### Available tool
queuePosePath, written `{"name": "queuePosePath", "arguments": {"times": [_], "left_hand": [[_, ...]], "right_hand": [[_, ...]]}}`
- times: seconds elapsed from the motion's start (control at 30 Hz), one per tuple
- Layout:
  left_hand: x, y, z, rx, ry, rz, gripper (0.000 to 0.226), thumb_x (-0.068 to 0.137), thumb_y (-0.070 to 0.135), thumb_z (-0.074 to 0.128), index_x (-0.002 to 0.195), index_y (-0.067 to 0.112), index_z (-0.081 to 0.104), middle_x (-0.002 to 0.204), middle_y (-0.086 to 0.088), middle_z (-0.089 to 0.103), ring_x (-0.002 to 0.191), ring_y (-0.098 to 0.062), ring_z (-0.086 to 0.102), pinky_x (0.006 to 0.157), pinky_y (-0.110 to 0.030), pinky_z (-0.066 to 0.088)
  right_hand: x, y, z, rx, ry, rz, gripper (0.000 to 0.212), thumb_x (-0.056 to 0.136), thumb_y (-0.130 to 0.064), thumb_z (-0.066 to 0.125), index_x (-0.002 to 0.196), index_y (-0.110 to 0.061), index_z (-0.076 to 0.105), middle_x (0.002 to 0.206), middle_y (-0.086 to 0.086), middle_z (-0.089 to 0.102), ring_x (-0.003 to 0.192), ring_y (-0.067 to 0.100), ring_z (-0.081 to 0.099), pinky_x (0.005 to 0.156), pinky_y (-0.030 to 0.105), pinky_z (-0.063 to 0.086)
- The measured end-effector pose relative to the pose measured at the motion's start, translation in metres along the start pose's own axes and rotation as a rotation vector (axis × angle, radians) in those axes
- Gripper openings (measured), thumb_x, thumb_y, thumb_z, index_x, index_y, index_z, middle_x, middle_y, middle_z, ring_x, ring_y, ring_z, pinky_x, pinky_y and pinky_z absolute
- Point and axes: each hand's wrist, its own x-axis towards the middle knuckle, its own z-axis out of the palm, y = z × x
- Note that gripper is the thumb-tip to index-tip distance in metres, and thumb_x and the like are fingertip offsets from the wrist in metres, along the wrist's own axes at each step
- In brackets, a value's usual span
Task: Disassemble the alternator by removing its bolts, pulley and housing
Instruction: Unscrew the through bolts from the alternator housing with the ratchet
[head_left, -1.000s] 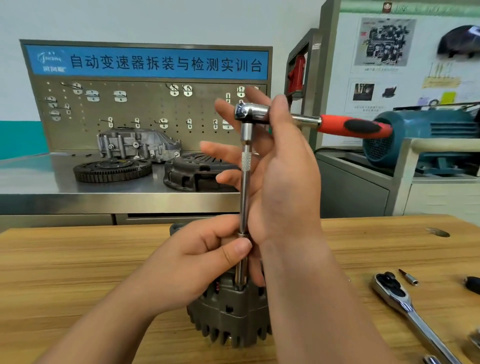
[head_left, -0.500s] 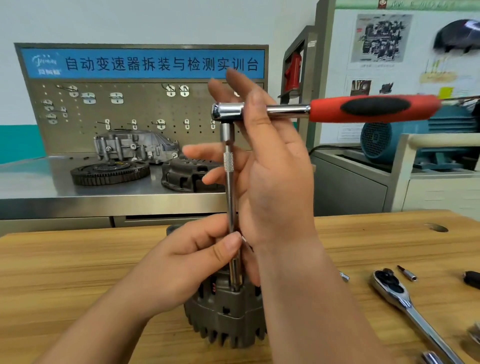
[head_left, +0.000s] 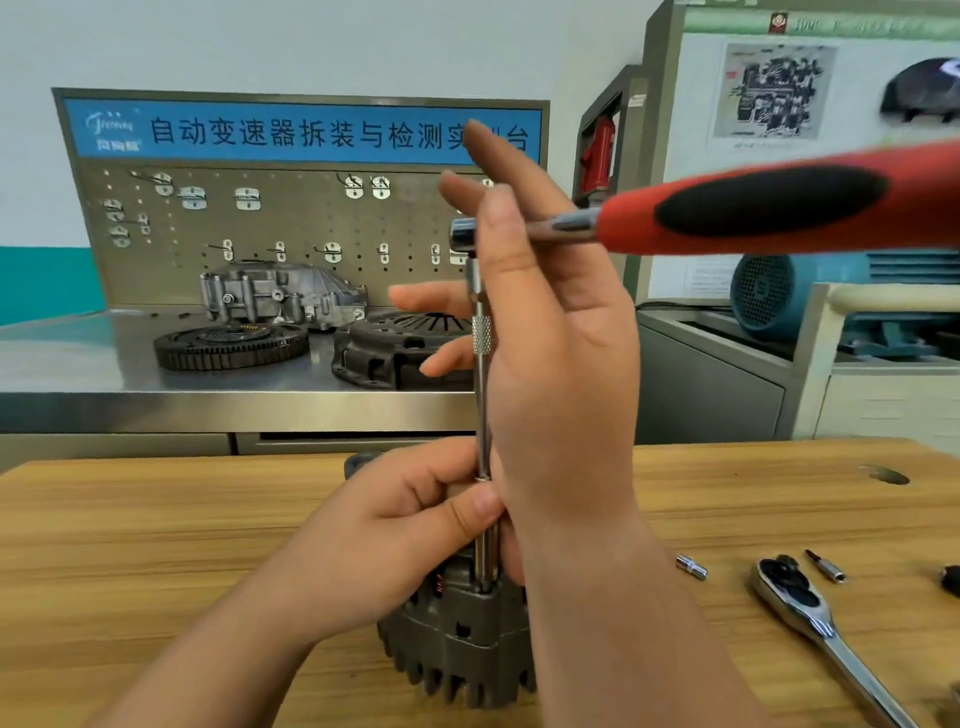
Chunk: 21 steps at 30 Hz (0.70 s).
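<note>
Ratchet handle (head_left: 769, 208) swings closer; left hand (head_left: 395, 535) pinches the extension (head_left: 483, 405) above the alternator (head_left: 457, 639), right hand (head_left: 561, 374) braces it with straight fingers.

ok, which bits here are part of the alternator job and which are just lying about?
In use: alternator, red-handled ratchet, long extension, left hand pinching the extension, right hand at the ratchet head.
Lying about: chrome ratchet, small socket, bit, toothed ring, clutch cover, cast housing.

The blue banner (head_left: 260, 132) atop the pegboard (head_left: 291, 218) reads "自动变速器拆装与检测实…台".
</note>
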Motion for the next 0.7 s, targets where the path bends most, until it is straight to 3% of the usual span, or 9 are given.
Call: {"name": "queuePosePath", "arguments": {"times": [0.13,0.27,0.37,0.47,0.6,0.7], "left_hand": [[0.0002,-0.0006,-0.0006,-0.029,-0.026,0.016,0.039,0.092,0.034,0.058,0.107,-0.002,0.058,0.091,-0.028,0.064,0.086,-0.021,0.064,0.078,-0.022,0.053],[-0.0006,0.0022,0.0008,-0.097,-0.043,0.023,0.044,0.090,0.041,0.057,0.107,0.000,0.059,0.097,-0.009,0.068,0.091,-0.010,0.065,0.080,-0.018,0.051],[-0.0006,0.0017,0.0007,-0.084,-0.047,0.019,0.044,0.091,0.039,0.057,0.106,-0.002,0.057,0.093,-0.021,0.066,0.087,-0.016,0.064,0.078,-0.019,0.052],[0.0005,-0.0002,0.0006,-0.026,-0.029,0.009,0.033,0.094,0.031,0.057,0.108,0.000,0.057,0.091,-0.031,0.061,0.085,-0.022,0.063,0.078,-0.022,0.053],[-0.0007,0.0012,0.0018,-0.010,-0.021,0.011,0.037,0.089,0.043,0.059,0.105,0.010,0.064,0.089,-0.022,0.066,0.084,-0.019,0.065,0.078,-0.022,0.054],[-0.0011,0.0027,0.0030,-0.041,-0.005,0.003,0.038,0.087,0.046,0.061,0.099,0.010,0.065,0.088,-0.014,0.068,0.082,-0.014,0.066,0.075,-0.020,0.053]], "right_hand": [[0.0007,-0.0008,-0.0011,0.126,0.026,0.137,0.038,0.101,-0.036,0.036,0.129,-0.020,0.055,0.123,0.004,0.066,0.057,0.018,0.069,0.041,0.018,0.047],[0.0025,0.0012,-0.0052,0.192,-0.009,0.272,0.047,0.103,-0.045,0.024,0.126,-0.016,0.053,0.105,0.006,0.074,0.052,0.018,0.066,0.041,0.019,0.046],[0.0035,0.0018,-0.0073,0.234,-0.044,0.325,0.054,0.101,-0.049,0.020,0.127,-0.014,0.052,0.094,0.011,0.075,0.050,0.018,0.065,0.041,0.019,0.046],[0.0019,-0.0001,-0.0054,0.145,-0.012,0.248,0.045,0.102,-0.044,0.027,0.129,-0.018,0.053,0.093,0.012,0.074,0.054,0.016,0.066,0.041,0.019,0.047],[-0.0009,0.0006,-0.0011,-0.073,0.040,-0.003,0.032,0.101,-0.026,0.043,0.128,-0.020,0.058,0.089,0.007,0.066,0.065,0.017,0.068,0.048,0.017,0.049],[-0.0013,-0.0007,0.0007,-0.047,0.026,-0.012,0.029,0.100,-0.024,0.046,0.123,-0.020,0.062,0.095,0.003,0.067,0.066,0.020,0.068,0.047,0.016,0.048]]}}
